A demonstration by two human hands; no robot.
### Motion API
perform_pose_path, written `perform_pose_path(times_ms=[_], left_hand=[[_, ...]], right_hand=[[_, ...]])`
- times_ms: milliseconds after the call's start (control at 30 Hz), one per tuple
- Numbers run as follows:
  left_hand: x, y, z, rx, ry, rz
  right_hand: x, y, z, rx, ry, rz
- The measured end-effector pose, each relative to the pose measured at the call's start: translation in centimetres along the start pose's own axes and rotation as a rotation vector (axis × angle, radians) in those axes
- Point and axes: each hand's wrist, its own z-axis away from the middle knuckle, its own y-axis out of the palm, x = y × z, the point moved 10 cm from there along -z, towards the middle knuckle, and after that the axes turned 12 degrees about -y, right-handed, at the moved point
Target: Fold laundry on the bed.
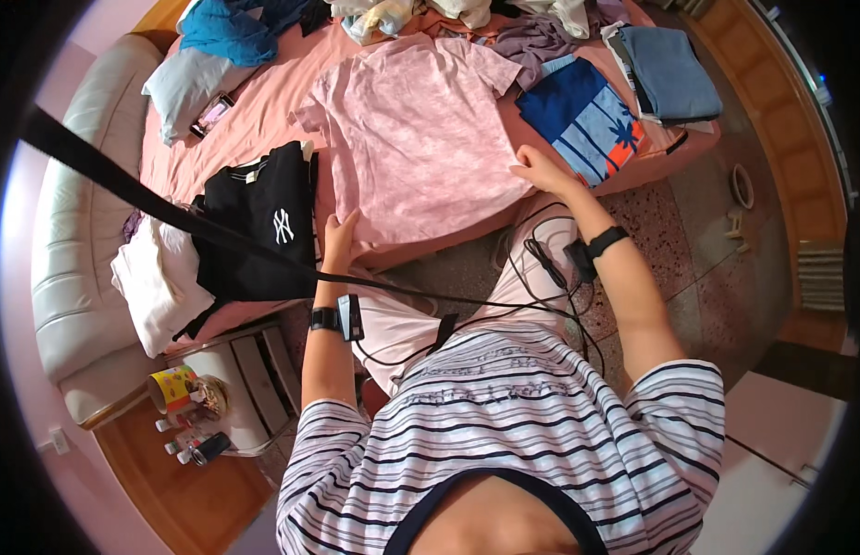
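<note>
A pink mottled short-sleeved T-shirt [423, 139] lies spread out on the bed, its sleeves away from me and its hem towards me. My left hand [341, 236] pinches the hem's left corner between thumb and fingers. At the right side edge near the hem, my right hand [541, 170] grips the fabric. Left of the shirt lie folded black garments [260, 222] with a white emblem on top, beside a white folded garment [159, 277]. To the right is a folded blue garment with a palm print [582, 121].
Folded blue-grey trousers [672, 73] lie at the far right of the pink-sheeted bed [291, 66]. Loose clothes [541, 41] are heaped at the back. A phone [212, 114] rests by a pillow [187, 87]. A nightstand [225, 388] holds bottles. Black cables [541, 263] cross my lap.
</note>
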Motion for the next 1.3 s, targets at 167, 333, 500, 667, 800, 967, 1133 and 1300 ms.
perform_pose_path(times_ms=[167,333,500,667,800,967,1133,1300], left_hand=[[4.4,-0.5,2.6,0.035,-0.117,-0.463],[-2.2,-0.5,4.0,-0.180,0.364,-1.340],[-14.4,2.2,1.4,-0.293,0.560,-1.034],[-21.8,3.6,-5.7,-0.502,0.847,-1.213],[-24.3,4.1,-14.6,-0.565,0.714,-1.291],[-23.9,1.0,-22.3,-0.455,0.410,-1.103],[-25.5,3.3,-23.6,-0.389,0.407,-1.019],[-28.5,0.0,-23.5,-0.349,0.568,-0.853]], right_hand=[[-3.2,-2.1,3.1,0.239,0.091,0.089],[-6.1,-3.6,2.0,0.434,0.336,0.381],[-2.2,-9.4,-8.1,-0.139,0.094,0.364],[-1.3,-11.2,-16.7,-0.317,0.061,0.585],[-4.3,-10.9,-21.1,-0.202,0.158,0.624],[-4.5,-7.1,-25.6,-0.171,0.148,0.598],[-3.8,-8.4,-26.4,-0.079,-0.035,0.842],[-0.3,-12.4,-26.2,-0.358,-0.144,0.965]])
